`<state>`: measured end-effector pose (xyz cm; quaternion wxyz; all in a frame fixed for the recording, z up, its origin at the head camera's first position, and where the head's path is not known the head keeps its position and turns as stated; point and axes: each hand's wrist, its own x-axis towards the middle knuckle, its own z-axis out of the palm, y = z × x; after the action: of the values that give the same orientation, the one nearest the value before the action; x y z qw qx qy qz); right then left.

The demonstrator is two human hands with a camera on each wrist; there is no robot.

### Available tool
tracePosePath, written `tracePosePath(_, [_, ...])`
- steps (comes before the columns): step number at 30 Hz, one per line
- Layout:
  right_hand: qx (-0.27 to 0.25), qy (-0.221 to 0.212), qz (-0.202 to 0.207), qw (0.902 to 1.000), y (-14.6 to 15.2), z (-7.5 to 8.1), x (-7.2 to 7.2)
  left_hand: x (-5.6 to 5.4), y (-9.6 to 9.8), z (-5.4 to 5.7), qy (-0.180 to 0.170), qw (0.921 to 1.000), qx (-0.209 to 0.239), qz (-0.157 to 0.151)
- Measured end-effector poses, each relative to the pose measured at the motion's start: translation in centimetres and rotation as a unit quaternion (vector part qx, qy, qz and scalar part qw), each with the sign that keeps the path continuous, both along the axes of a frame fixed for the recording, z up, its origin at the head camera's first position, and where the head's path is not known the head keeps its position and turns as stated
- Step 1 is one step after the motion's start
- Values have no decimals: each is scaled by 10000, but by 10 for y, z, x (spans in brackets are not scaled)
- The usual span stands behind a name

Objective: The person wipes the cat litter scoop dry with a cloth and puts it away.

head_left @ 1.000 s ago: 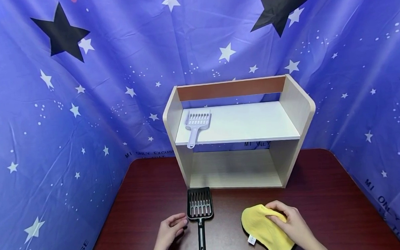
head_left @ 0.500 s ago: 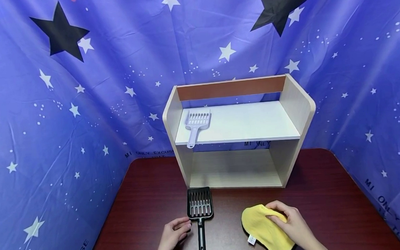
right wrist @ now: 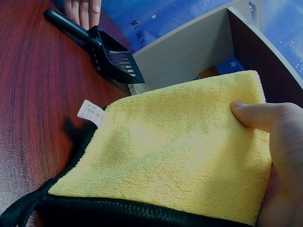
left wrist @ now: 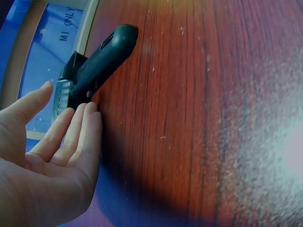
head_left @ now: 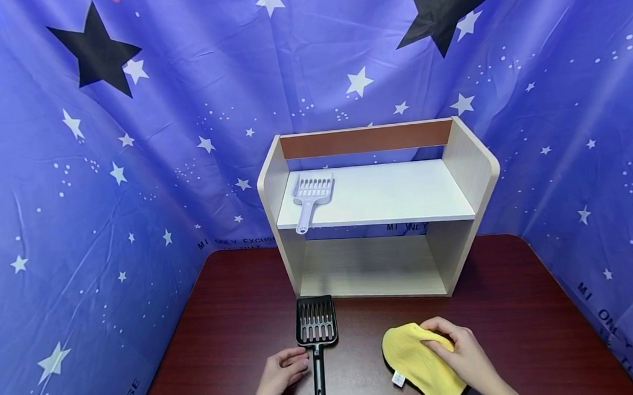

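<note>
A black slotted litter scoop [head_left: 319,375] lies on the dark red table, its handle toward me. Just left of the handle is my left hand [head_left: 284,374], fingers extended and slightly bent; in the left wrist view the fingertips [left wrist: 90,109] come close to the scoop handle [left wrist: 106,54], and whether they touch it I cannot tell. My right hand [head_left: 462,355] pinches the upper right edge of a yellow plush cloth [head_left: 416,360] with dark edging. The right wrist view shows the thumb [right wrist: 251,116] on the cloth's face and a white tag [right wrist: 91,112] on its side.
A pale wooden two-tier shelf [head_left: 461,249] stands at the back of the table [head_left: 235,299]. On its upper board lies a light lavender litter scoop [head_left: 306,210], handle overhanging the front edge. A blue star-patterned curtain [head_left: 212,186] surrounds the table's back and sides.
My left hand has moved a little to the right and toward me, nearer the black scoop's handle. The right hand and the yellow cloth have stayed in place.
</note>
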<state>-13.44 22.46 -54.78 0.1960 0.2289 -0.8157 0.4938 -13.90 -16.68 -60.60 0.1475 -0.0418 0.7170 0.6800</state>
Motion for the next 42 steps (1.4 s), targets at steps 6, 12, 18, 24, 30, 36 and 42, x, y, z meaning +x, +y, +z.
tracePosePath(6, [-19, -3, 23, 10000, 0, 0, 0, 3, 8, 1, 39, 10000, -32, -52])
tracePosePath(12, [1, -13, 3, 10000, -1, -1, 0, 4, 18, -1, 144, 9997, -194, 66])
tracePosePath(18, [5, -45, -18, 10000, -1, -2, 1, 3, 26, -3, 300, 9981, -479, 243])
tracePosePath(24, [41, -130, -84, 9999, -1, -2, 1, 2, 31, -2, 448, 9960, -683, 359])
tracePosePath(30, [29, -143, -79, 9999, -1, -2, 2, 2, 36, 0, 530, 9938, -891, 394])
tracePosePath(36, [94, -168, -143, 9997, -1, -3, 2, 3, 39, 2, 453, 9934, -964, 432])
tracePosePath(42, [91, -217, -127, 9996, 0, -3, 2, 1, 38, 0, 235, 9969, -653, 381])
